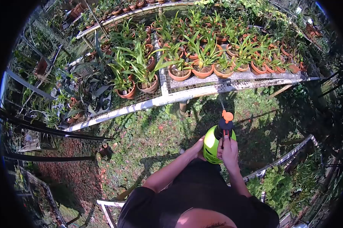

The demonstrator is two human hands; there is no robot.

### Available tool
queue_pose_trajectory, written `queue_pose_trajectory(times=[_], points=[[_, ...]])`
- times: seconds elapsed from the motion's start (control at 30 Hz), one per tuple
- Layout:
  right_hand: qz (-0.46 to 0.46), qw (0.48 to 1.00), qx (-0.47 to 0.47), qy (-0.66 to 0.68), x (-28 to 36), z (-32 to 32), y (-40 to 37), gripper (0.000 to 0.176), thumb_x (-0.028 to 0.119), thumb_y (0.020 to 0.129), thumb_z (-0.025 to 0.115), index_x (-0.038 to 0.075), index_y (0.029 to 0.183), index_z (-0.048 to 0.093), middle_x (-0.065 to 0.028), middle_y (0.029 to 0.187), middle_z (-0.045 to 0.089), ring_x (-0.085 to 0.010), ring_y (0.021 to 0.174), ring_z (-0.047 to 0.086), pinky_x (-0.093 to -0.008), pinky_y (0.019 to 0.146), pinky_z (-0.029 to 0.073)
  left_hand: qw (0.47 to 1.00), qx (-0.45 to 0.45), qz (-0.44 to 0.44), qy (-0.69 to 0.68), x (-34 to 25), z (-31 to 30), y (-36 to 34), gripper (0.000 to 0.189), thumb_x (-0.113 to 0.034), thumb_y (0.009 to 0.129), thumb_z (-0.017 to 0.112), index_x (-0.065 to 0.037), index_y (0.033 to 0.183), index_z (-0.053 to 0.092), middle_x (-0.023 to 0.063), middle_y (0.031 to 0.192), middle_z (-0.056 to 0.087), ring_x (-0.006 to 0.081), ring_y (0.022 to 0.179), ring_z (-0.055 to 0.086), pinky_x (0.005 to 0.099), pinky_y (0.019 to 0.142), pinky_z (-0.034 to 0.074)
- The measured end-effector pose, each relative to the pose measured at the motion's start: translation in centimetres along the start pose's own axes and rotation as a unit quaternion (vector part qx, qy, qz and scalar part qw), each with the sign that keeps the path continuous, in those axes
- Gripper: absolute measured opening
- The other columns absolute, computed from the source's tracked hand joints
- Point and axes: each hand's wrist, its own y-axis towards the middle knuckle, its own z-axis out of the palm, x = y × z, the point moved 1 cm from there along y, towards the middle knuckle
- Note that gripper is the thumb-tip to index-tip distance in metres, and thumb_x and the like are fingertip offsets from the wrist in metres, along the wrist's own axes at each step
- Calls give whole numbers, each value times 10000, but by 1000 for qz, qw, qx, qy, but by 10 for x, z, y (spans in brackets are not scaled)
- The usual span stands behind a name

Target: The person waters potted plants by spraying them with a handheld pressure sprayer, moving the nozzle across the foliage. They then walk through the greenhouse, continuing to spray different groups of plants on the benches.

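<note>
A lime-green pump spray bottle [210, 143] with a black head and an orange nozzle [227, 116] is in front of my body. My right hand [229, 151] is wrapped around the black handle and trigger at its top. Against the bottle's left side is my left hand [199, 146], supporting it, with its fingers partly hidden behind the bottle. The nozzle points away from me, and a thin pale spray [222, 99] leaves it toward the bench. Nearest in that direction is a terracotta pot [223, 72] with a leafy plant.
A bench with a white front rail [141, 104] and wire mesh carries many potted plants. Another pot row [131, 7] stands behind. Grass [152, 140] lies below. A second white-edged bench [293, 152] is at right, and dark bars [50, 157] cross at left.
</note>
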Motion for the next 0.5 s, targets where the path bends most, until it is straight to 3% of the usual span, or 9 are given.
queue_pose_trajectory(times=[0.17, 0.27, 0.4, 0.5], points=[[11, 997, 69, -29, -8, 9, 8, 337, 237, 1002, 357, 56, 728, 435, 35, 542, 377, -43, 420, 357, -201, 400, 304, 998, -63, 17, 12, -8, 2, -46, 809, -700, 836, 111, -155, 1346, 422, 175, 1268, 528, 376, 1150, 520, 588, 813, 450], [5, 994, 111, -21, -12, 20, 17, 340, 261, 1005, 364, 49, 759, 463, 28, 583, 411, -45, 460, 388, -206, 424, 328, 994, -100, 19, -25, 3, -23, -42, 802, -695, 842, 97, -157, 1335, 430, 170, 1253, 537, 367, 1098, 555, 558, 772, 484], [-23, 991, 129, -9, -12, 29, 26, 375, 326, 1002, 372, 41, 778, 470, 29, 573, 399, -41, 406, 339, -200, 385, 276, 986, -150, 47, -62, 7, -47, -34, 770, -695, 840, 147, -161, 1302, 454, 162, 1178, 584, 343, 1014, 604, 523, 731, 516], [-23, 990, 135, 20, 1, 26, 31, 350, 285, 1008, 353, 49, 774, 462, 28, 582, 420, -46, 458, 396, -208, 424, 329, 982, -180, 47, -19, -16, -38, -41, 743, -674, 849, 167, -154, 1291, 461, 152, 1132, 610, 320, 977, 621, 509, 709, 525]])
